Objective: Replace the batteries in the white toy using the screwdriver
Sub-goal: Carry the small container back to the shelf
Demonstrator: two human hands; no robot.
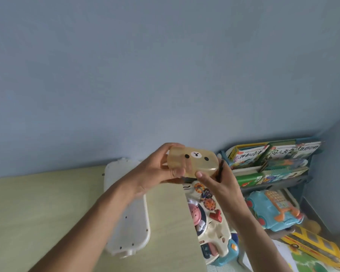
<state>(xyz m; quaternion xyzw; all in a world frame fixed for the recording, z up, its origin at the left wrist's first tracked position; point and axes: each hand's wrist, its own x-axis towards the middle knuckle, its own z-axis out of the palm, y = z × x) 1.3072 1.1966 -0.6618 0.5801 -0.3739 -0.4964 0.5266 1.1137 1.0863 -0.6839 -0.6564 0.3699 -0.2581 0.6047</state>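
Above the pale green table (37, 203), both hands grip a tan bear-faced case (192, 160): left hand (155, 173) wrapped, right hand (216, 179) pinching.

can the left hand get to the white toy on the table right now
Probably not straight away. The left hand is wrapped around the bear-face box, shared with the right hand. The white toy lies under the left forearm, unobstructed, so it looks reachable once the box is released.

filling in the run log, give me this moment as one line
hands: left and right hold bear-face case | white toy: on table, untouched | screwdriver: unclear
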